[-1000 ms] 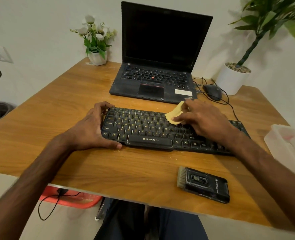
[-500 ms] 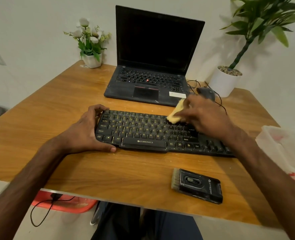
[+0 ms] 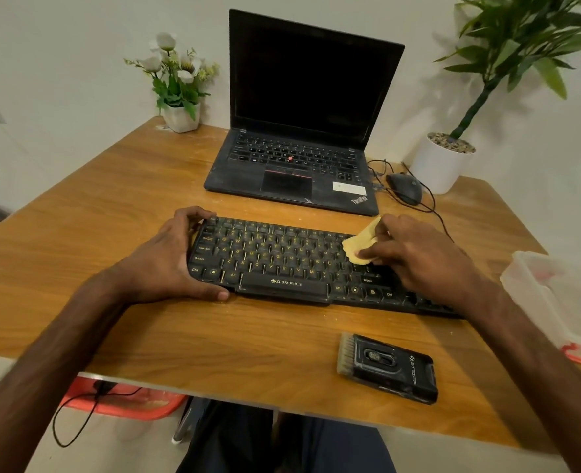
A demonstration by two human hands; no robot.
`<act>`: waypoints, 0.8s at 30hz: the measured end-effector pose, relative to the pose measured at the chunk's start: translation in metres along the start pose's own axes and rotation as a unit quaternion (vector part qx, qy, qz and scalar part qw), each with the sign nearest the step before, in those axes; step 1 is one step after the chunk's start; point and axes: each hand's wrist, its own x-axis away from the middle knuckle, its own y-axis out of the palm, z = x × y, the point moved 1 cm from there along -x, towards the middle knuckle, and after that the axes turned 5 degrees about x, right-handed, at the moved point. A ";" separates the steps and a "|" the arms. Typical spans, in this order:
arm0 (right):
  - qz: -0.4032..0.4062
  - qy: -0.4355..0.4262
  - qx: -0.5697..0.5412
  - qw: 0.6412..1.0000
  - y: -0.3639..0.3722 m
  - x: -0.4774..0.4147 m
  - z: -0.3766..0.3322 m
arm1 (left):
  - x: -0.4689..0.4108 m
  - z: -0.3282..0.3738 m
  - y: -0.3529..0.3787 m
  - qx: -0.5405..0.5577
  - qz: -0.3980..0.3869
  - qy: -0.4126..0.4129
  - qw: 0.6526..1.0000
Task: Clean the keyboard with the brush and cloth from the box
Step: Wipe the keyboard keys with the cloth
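Right hand (image 3: 422, 257) presses cloth (image 3: 360, 245) on keyboard (image 3: 282, 264), R side.

Room round the cloth (image 3: 360, 245) grip: open leftward, hemmed in elsewhere.
From the right hand (image 3: 418, 257) pinching the cloth, keyboard (image 3: 282, 264) keys lie uncovered leftward up to the left hand (image 3: 169, 261) gripping its end. Beyond the grip: laptop (image 3: 292, 165) front edge, mouse (image 3: 405, 187) and its cable. To the right: box (image 3: 555, 302). Nearer the table (image 3: 111, 233) edge: brush (image 3: 388, 368), with a strip of open wood between it and the keyboard.
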 end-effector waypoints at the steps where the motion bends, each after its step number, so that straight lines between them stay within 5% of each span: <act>1: 0.009 -0.002 -0.012 1.000 0.000 0.007 -0.002 | 0.000 0.000 0.000 -0.001 0.000 -0.001 1.000; 5: 0.027 -0.014 -0.002 1.000 -0.002 0.021 -0.006 | 0.000 0.000 0.000 -0.008 0.000 0.002 1.000; 10: 0.040 0.082 -0.014 0.996 0.007 0.012 0.002 | 0.001 0.002 0.000 -0.005 -0.003 0.007 1.000; 16: 0.053 0.035 -0.051 0.997 -0.004 0.018 -0.016 | 0.003 0.003 0.001 -0.012 0.002 0.011 1.000; 21: 0.067 0.183 -0.044 0.980 0.012 -0.010 -0.015 | 0.004 0.006 0.000 0.002 -0.006 0.009 1.000; 24: 0.047 0.172 -0.034 0.983 0.015 -0.034 -0.030 | 0.004 0.006 0.000 0.012 -0.009 0.006 1.000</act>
